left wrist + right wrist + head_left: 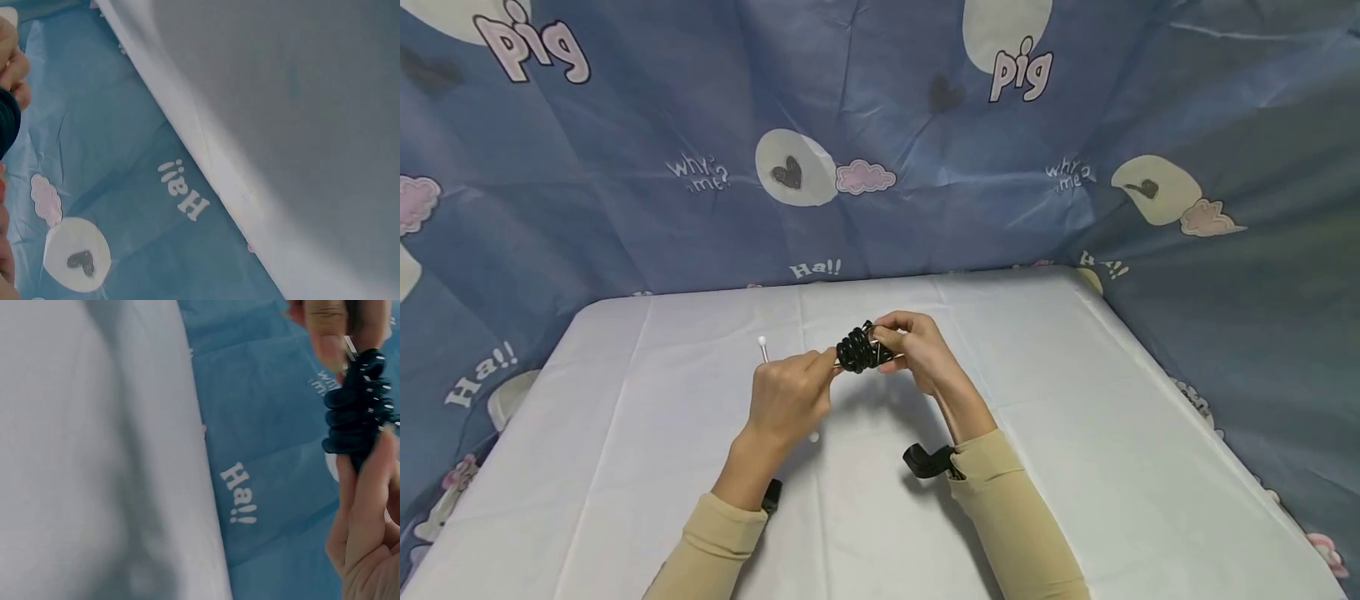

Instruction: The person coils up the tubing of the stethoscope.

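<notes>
A black cord (854, 351), wound in thick coils, is held between both hands above the white table. My left hand (787, 390) grips a thin metal rod at the coils' left end. A white-tipped rod end (763, 344) sticks up behind this hand, and a small white knob (814, 437) shows below it. My right hand (921, 350) pinches the right end of the coils with thumb and fingers. From the right wrist, the coils (353, 419) appear between the two hands, with bare metal beside the left thumb. Much of the rod is hidden by the hands and cord.
A white cloth covers the table (1112, 467). Behind it and along its sides hangs a blue printed curtain (910, 225). Black camera mounts (927, 461) sit at the wrists, below the hands.
</notes>
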Demonstrator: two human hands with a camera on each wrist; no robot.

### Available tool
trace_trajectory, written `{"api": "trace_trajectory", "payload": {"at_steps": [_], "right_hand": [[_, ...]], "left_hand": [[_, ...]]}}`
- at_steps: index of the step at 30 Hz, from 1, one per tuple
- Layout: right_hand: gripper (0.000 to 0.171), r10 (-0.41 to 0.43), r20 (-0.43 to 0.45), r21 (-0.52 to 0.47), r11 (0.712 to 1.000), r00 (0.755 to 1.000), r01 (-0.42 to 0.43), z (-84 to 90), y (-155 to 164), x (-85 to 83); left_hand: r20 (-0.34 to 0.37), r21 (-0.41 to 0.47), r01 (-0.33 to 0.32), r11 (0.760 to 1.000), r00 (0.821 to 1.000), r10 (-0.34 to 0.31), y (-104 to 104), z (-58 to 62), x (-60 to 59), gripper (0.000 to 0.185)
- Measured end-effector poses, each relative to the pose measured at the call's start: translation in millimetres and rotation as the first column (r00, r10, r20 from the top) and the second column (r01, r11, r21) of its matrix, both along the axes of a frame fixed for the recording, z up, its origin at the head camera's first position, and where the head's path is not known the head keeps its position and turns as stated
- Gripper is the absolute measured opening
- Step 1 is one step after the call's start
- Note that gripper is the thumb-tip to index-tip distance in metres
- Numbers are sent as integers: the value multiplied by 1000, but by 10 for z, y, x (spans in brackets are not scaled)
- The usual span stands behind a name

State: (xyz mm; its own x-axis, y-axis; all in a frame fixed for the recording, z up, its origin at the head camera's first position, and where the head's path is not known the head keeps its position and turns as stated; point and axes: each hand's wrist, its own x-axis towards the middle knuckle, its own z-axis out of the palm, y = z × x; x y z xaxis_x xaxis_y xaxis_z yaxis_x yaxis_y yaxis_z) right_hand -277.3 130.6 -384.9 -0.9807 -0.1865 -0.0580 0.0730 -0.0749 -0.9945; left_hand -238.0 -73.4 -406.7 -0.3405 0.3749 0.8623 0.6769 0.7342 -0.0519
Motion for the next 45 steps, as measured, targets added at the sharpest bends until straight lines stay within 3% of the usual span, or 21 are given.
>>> {"api": "trace_trajectory", "payload": {"at_steps": [4, 17, 25, 32, 38, 45], "right_hand": [[21, 15, -7, -28, 999, 1000, -15, 40, -13, 19], [20, 6, -95, 61, 998, 995, 0, 122, -24, 86], [18, -59, -152, 226, 970, 987, 93, 126, -20, 109], [19, -32, -133, 225, 973, 991, 62, 119, -42, 101], [18, 21, -66, 216, 976, 998, -6, 96, 6, 76], [27, 116, 46, 232, 965, 992, -124, 46, 80, 59]], "left_hand": [[26, 8, -17, 1000, 1000, 17, -51, 8, -1, 13], [132, 50, -33, 998, 991, 27, -87, 21, 15, 8], [206, 44, -67, 997, 977, 56, -102, 19, -9, 14], [308, 32, -142, 989, 943, 125, -142, 9, -13, 6], [388, 30, -190, 981, 907, 164, -156, -11, -15, 17], [510, -39, -171, 985, 844, 167, -178, -42, -27, 20]]}}
